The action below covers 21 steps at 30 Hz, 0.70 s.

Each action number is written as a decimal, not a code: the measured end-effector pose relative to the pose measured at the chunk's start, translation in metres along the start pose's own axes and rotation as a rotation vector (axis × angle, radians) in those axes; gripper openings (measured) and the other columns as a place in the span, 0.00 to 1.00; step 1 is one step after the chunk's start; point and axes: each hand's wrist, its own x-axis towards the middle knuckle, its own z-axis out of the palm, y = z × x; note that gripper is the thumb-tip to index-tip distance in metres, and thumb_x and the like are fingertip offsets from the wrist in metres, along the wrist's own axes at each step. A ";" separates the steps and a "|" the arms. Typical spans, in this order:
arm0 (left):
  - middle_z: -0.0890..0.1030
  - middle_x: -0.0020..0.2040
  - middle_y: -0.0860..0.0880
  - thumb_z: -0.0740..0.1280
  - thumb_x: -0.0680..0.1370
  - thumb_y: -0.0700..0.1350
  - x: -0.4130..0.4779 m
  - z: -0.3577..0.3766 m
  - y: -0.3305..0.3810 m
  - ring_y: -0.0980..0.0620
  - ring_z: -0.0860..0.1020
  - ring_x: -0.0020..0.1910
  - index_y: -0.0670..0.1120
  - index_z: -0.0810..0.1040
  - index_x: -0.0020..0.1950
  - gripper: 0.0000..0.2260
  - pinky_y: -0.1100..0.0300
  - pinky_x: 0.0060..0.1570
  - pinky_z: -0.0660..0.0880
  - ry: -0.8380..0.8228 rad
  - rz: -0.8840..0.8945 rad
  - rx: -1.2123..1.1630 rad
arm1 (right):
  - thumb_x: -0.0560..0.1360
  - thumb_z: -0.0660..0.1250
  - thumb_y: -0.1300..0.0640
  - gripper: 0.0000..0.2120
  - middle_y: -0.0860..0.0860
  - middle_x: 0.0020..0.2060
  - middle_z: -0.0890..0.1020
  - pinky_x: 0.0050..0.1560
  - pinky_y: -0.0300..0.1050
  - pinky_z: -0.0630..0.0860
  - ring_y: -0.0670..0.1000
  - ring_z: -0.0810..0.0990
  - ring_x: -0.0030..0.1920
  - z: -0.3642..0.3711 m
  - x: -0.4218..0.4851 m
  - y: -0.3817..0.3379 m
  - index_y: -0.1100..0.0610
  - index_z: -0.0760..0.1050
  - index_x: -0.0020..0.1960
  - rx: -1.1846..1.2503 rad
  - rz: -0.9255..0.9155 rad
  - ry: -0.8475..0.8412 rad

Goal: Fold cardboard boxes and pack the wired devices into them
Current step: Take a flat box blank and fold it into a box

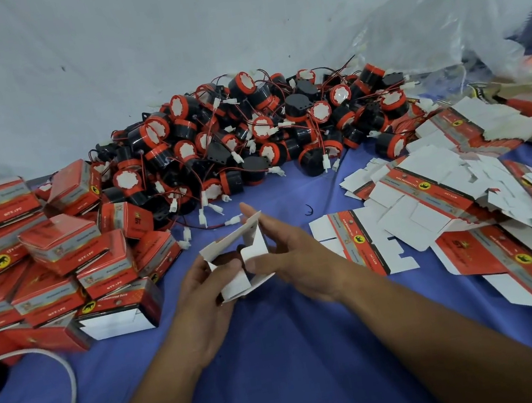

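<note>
Still at folding. Gripping half-formed box [244,259] from below with left hand [203,297], pinching its side wall with right hand [288,258], just above cloth [280,354], near devices [247,135]. Next, likely: tucking bottom flaps shut squarely, then fetching one device.

Left: we have folded boxes [58,253] piled.
Behind: devices [247,135] heaped.
Right: flat boxes [463,192] spread.
Centre: box [254,246] between our left hand [203,300] and right hand [297,258].
</note>
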 end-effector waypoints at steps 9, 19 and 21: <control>0.81 0.60 0.39 0.76 0.67 0.65 0.002 0.002 -0.001 0.41 0.80 0.60 0.42 0.77 0.65 0.36 0.52 0.55 0.79 -0.053 0.069 0.033 | 0.70 0.68 0.67 0.30 0.53 0.54 0.81 0.60 0.49 0.78 0.62 0.82 0.58 -0.001 0.005 0.005 0.36 0.80 0.60 0.052 -0.086 0.151; 0.82 0.59 0.42 0.69 0.71 0.43 0.002 -0.001 0.001 0.44 0.82 0.56 0.50 0.83 0.56 0.15 0.53 0.47 0.81 -0.082 -0.032 0.036 | 0.74 0.62 0.75 0.33 0.58 0.67 0.74 0.50 0.36 0.77 0.45 0.80 0.54 0.003 -0.002 -0.003 0.43 0.75 0.68 -0.119 -0.154 0.137; 0.82 0.61 0.43 0.67 0.70 0.38 0.002 -0.002 -0.001 0.43 0.81 0.57 0.50 0.82 0.57 0.17 0.49 0.48 0.81 -0.069 -0.036 0.020 | 0.73 0.64 0.66 0.29 0.57 0.67 0.75 0.52 0.37 0.76 0.47 0.79 0.56 0.005 -0.001 -0.005 0.38 0.77 0.65 -0.075 -0.123 0.152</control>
